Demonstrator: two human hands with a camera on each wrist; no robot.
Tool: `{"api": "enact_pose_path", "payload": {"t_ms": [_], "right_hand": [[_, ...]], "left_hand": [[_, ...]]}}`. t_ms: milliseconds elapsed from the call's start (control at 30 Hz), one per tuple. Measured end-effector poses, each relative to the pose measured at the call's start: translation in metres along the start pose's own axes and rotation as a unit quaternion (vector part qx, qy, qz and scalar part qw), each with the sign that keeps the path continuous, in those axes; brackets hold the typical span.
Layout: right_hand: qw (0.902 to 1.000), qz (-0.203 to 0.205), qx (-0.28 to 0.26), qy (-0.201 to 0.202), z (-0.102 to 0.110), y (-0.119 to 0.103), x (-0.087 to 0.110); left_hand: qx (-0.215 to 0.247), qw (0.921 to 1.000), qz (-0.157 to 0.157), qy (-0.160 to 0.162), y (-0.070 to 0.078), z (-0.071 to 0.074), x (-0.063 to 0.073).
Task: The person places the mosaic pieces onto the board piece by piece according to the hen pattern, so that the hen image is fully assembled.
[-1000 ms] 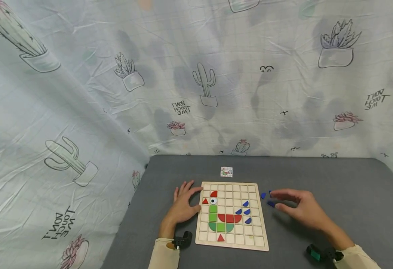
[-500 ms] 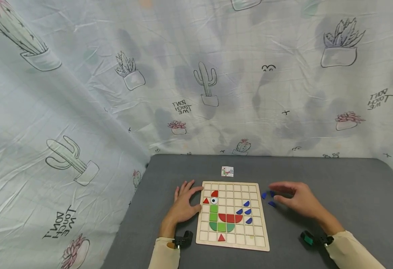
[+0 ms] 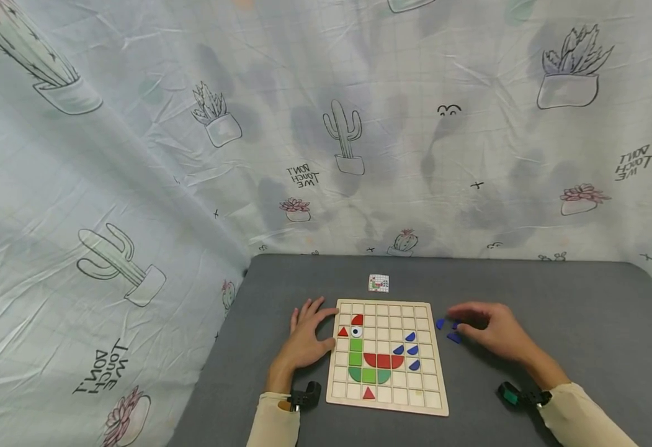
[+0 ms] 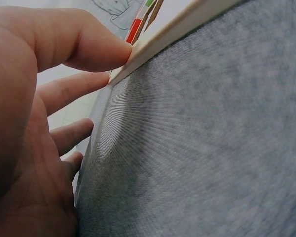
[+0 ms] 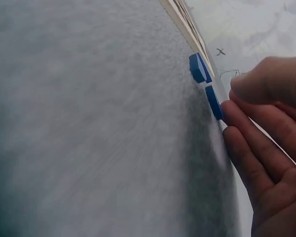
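A square wooden grid board [image 3: 380, 323] lies on the grey table. Along its left edge my left hand [image 3: 303, 338] rests with fingers spread, the index finger and thumb touching the rim; the left wrist view shows the thumb tip [image 4: 121, 54] right at that edge. Red, green and blue shapes and an eye tile [image 3: 356, 331] form a bird-like figure on the grid. Off the board's right side, my right hand [image 3: 495, 326] is over a few loose blue pieces [image 3: 453, 338]. Its fingertips meet one blue piece [image 5: 214, 102] in the right wrist view, not curled round it.
Beyond the board lies a small picture card [image 3: 378, 283] with a similar coloured pattern. The grey table [image 3: 571, 310] ends at a cactus-print curtain [image 3: 415, 155] at the back and left.
My right hand has moved slightly left, its thumb and index finger closer together at the loose blue pieces. One of these has shifted a little towards me. The left hand stays at the board.
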State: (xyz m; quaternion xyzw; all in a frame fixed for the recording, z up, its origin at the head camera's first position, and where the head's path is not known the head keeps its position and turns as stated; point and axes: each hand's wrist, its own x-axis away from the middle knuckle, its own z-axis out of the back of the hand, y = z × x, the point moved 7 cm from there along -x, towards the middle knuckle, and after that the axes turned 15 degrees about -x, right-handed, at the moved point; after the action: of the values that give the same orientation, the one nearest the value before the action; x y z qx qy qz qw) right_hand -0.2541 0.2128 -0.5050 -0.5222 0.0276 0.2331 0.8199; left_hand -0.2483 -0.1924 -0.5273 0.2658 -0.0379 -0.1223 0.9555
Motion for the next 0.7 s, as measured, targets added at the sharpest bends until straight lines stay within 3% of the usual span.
{"api": "enact_pose_path", "payload": {"t_ms": [233, 700], "right_hand": [[0.9995, -0.010, 0.022, 0.021, 0.0054, -0.0010, 0.0094], [0.9955, -0.009, 0.087, 0.035, -0.0036, 0.0013, 0.0052]], "left_hand": [[-0.001, 1.0000, 0.001, 0.006, -0.0001, 0.0010, 0.0001], [-0.002, 1.0000, -0.002, 0.001, -0.0002, 0.0003, -0.0001]]}}
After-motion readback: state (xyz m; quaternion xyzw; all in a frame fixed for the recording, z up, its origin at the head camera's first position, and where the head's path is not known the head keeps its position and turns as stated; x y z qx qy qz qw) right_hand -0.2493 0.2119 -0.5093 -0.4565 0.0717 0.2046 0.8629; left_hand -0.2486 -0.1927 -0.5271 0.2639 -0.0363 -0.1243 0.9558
